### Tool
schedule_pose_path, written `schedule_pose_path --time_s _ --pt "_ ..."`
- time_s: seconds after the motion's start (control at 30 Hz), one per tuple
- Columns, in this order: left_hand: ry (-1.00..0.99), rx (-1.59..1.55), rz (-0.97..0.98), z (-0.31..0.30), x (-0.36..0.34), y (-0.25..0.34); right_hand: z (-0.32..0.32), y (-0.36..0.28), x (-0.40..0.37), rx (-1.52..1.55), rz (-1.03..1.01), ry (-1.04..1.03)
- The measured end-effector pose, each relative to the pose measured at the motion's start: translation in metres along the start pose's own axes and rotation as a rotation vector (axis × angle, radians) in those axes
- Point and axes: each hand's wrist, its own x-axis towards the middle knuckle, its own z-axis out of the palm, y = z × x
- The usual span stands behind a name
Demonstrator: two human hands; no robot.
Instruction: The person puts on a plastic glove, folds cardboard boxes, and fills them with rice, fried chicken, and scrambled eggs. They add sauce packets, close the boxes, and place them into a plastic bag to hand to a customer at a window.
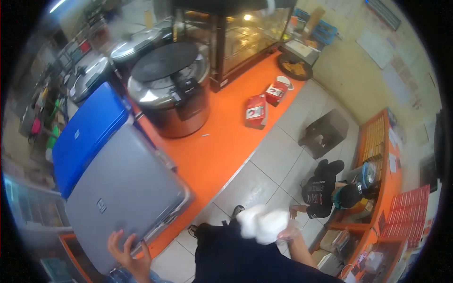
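Fingers spread, my left hand (130,254) is at the lower edge of a large grey lid (113,184) with a small logo; whether the fingertips touch it I cannot tell. My right hand (289,233) is closed on a white bundle (263,224), cloth or plastic, blurred, in front of my dark clothing. The grey lid lies beside a blue lid (89,137), over the left part of the orange counter (212,155). Behind the lids stands a large round cooker (170,94) with a dark, flat top.
Two red boxes (256,112) and a dark plate of food (295,68) sit on the counter near a lit glass cabinet (250,37). Another person (321,191) in black is low by the orange shelves (387,174). A dark bin (325,133) stands on the tiled floor.
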Motion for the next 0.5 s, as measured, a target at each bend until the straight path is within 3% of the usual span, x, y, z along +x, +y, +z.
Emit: schedule_pose_path --time_s 0.03,0.1,0.13,0.17,0.2,0.27,0.3,0.4,0.43,0.5 --pt "0.085 -0.063 -0.071 0.020 -0.004 0.018 -0.030 -0.013 -0.008 -0.101 -0.016 0.041" --pt "0.221 -0.608 -0.244 0.099 0.009 0.102 -0.087 -0.049 -0.011 -0.316 -0.030 0.170" --pt "0.206 -0.654 -0.157 0.144 0.026 0.153 -0.107 -0.067 -0.007 -0.422 -0.038 0.258" --pt "0.030 -0.729 -0.005 0.180 0.057 0.206 -0.124 -0.081 0.000 -0.522 -0.048 0.346" --pt "-0.143 -0.845 0.030 0.227 0.079 0.258 -0.138 -0.092 0.013 -0.569 0.025 0.471" --pt "-0.286 -0.914 -0.023 0.349 0.105 0.335 -0.177 -0.111 0.053 -0.721 0.082 0.518" --pt "-0.236 -0.918 -0.059 0.400 0.123 0.366 -0.199 -0.117 0.077 -0.802 0.121 0.546" --pt "-0.209 -0.528 -0.141 0.487 0.160 0.416 -0.266 -0.118 0.152 -0.952 0.174 0.604" --pt "-0.197 -0.484 -0.184 0.523 0.164 0.418 -0.283 -0.126 0.181 -0.992 0.168 0.624" --pt "-0.179 -0.392 -0.283 0.595 0.160 0.400 -0.294 -0.165 0.236 -1.073 0.125 0.450"
